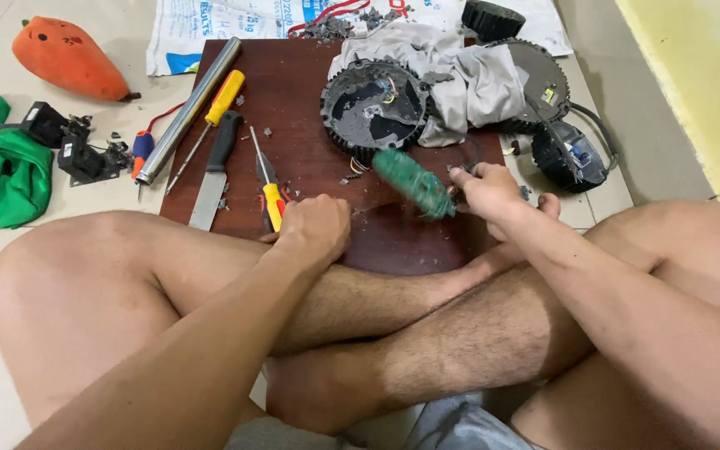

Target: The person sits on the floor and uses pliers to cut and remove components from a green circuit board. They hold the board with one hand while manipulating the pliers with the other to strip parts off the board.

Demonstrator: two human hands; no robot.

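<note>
Right hand [485, 187] closed in a firm grip on a green circuit board [414, 182], blurred, tilted over the dark wooden board [293, 100] on the floor. Left hand [314, 229] curled into a fist, resting on the near edge of that board, just beside a yellow-handled screwdriver [270, 185]; cannot tell whether anything sits inside the fist. Just beyond the circuit board, a round black housing [374, 104] with wires showing, a grey cloth [460, 71] draped beside it. Off to the left: knife [214, 171], metal tube [189, 108], second yellow screwdriver [214, 112].
</note>
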